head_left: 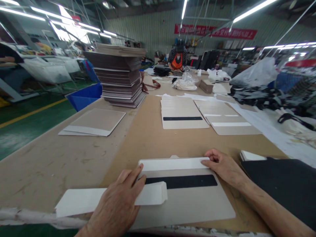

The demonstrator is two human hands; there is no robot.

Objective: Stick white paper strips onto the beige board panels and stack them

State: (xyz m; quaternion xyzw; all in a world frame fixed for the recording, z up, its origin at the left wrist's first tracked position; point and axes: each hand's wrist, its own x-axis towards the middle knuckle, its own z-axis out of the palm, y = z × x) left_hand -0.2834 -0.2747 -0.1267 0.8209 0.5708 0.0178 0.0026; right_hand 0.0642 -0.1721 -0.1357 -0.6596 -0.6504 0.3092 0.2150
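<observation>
White strip (174, 163) pinned at both ends

It's laid crosswise on the cardboard sheet (192, 204) by the bench's (61, 164) near edge: left end touched by the open left hand (118, 204), right end pressed under the right hand's (223, 166) bent fingertips. Nothing gripped.

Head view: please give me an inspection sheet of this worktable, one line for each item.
Surface: brown worktable, scuffed.
Job's things: grey card panel bearing a black strip and a white strip; stack of white strips at its left.
Clutter: tall board stack, two more panels, plastic bag, black sheet.
Grippers: left hand flat on that stack; right hand presses the white strip's end.
Cables: nothing seen.
Surroundings: blue bin, green floor, a person at the far end.
</observation>
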